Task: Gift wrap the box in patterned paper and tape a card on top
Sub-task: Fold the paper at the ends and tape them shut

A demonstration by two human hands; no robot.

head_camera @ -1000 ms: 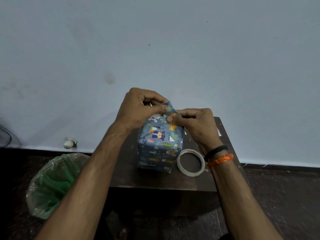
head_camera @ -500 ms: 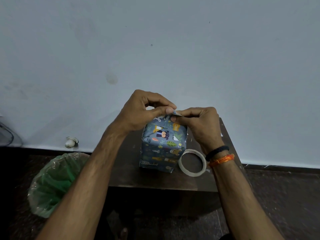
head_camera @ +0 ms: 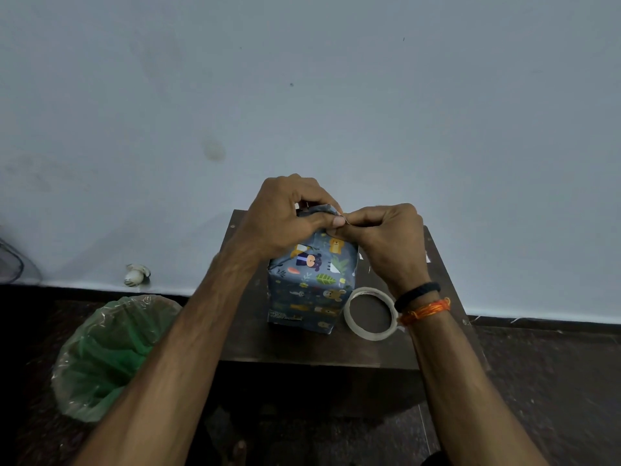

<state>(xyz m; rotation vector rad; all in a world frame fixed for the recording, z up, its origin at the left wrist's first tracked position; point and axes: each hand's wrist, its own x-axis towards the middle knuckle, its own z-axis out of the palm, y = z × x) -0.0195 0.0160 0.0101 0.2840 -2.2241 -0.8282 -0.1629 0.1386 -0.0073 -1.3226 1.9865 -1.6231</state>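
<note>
Head view: the wrapped box point(head_camera: 311, 285) stands upright near the middle of the small dark table point(head_camera: 302, 344), its near face covered in animal-print paper. Left hand point(head_camera: 285, 218) curls over the box's top, thumb and fingers pinching the gathered paper flap point(head_camera: 321, 210); likely holding the fold shut. Right hand point(head_camera: 386, 243) meets it from the right, fingers curled and pinching at the same flap tip, probably creasing it before taping. Tape roll point(head_camera: 369, 312) lies flat just right of the box, within reach. No card visible. A green-lined bin point(head_camera: 111, 351) sits on the floor, left.
</note>
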